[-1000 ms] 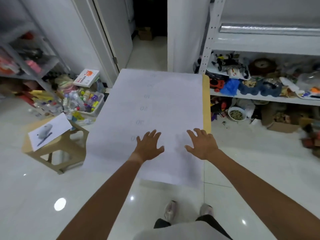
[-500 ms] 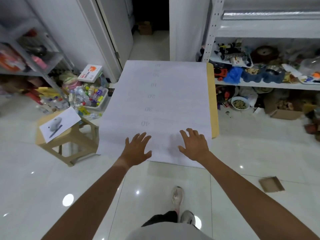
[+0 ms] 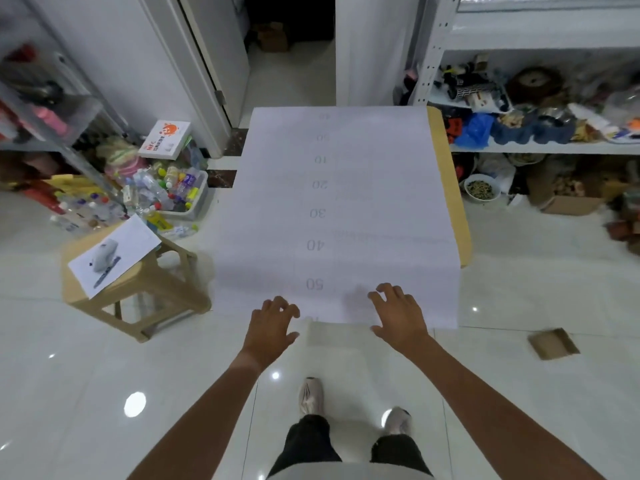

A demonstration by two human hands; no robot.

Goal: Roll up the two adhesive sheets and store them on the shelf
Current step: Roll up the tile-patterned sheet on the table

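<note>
Both left hand (image 3: 271, 325) and right hand (image 3: 398, 315) equally near, fingers spread, holding nothing, at near short edge of white sheet (image 3: 339, 209), long axis running straight away toward the shelf (image 3: 540, 147).

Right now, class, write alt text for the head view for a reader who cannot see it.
Two hands, the left hand and right hand, rest with fingers bent on the near edge of a white sheet spread over a table. A stool stands left, cluttered shelves right.
</note>
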